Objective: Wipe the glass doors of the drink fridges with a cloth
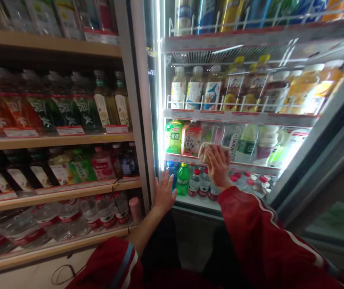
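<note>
My right hand (218, 165) grips a crumpled beige cloth (204, 151), its fingers bent over it. The cloth is against the glass front of a lit drinks cooler, level with the lower shelf edge (250, 168). Lower left, my left hand (164, 192) lies with fingers spread at the cooler's left edge, holding nothing. Just right of it, behind the glass, stands a green bottle (183, 180). Small red-capped water bottles (194, 184) stand below the cloth. A green-labelled bottle (174, 137) and a red-labelled bottle (191, 139) are on the shelf to its left.
Wooden shelves (54, 142) packed with bottles flank the cooler on the left, behind a grey upright post (135, 88). A pink cylinder (135, 209) stands at the lowest shelf's right end. A dark cable (63, 273) lies at the lower left. The cooler's slanting frame (316, 148) is at right.
</note>
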The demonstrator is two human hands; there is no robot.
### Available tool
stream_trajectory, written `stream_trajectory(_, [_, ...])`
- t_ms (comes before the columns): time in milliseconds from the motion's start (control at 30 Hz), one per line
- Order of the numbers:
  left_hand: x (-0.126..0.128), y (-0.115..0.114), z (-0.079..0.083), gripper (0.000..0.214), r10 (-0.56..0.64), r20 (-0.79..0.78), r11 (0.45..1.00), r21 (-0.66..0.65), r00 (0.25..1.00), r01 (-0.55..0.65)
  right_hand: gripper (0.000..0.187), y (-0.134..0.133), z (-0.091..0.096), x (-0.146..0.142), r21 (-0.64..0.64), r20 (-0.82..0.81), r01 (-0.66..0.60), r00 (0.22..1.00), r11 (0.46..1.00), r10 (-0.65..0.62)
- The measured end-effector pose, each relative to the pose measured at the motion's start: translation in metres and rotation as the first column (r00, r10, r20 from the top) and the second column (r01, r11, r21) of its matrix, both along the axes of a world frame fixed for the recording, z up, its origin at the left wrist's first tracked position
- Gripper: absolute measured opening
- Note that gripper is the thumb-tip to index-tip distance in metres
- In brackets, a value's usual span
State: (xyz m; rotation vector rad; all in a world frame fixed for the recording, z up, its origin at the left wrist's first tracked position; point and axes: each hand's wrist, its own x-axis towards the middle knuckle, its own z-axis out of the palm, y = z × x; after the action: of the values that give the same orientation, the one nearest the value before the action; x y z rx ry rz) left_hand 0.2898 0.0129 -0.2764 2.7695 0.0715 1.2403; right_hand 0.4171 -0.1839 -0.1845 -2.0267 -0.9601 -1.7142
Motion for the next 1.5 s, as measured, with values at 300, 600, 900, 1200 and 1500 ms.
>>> stream_trajectory(300, [-0.03,0.051,-0.006,0.054,0.152,-0.01,0.988,-0.041,0.988,-0.152,0.046,0.129,-0.011,-0.021,-0.446,-0.105,-0.193,0.981,0.874,0.163])
stream_trajectory(600, [-0.047,0.063,-0.016,0.049,0.179,-0.069,0.984,-0.006,0.981,-0.18,0.043,0.137,-0.065,-0.024,-0.663,-0.059,-0.201,0.974,0.721,0.217])
stream_trajectory(900, [-0.037,0.035,-0.01,0.054,0.088,-0.128,0.995,-0.028,0.988,-0.092,0.05,0.102,-0.044,-0.023,-0.564,-0.063,-0.12,0.993,0.817,0.102])
stream_trajectory(1200, [-0.025,0.01,-0.004,0.054,-0.011,-0.107,1.0,-0.009,0.994,0.01,0.053,0.06,-0.054,-0.017,-0.513,-0.07,-0.076,0.996,0.855,0.047])
stream_trajectory(1500, [-0.015,-0.013,-0.003,0.054,-0.091,-0.089,0.995,0.024,0.992,0.093,0.053,0.028,-0.064,-0.013,-0.524,-0.041,-0.049,0.999,0.85,0.032])
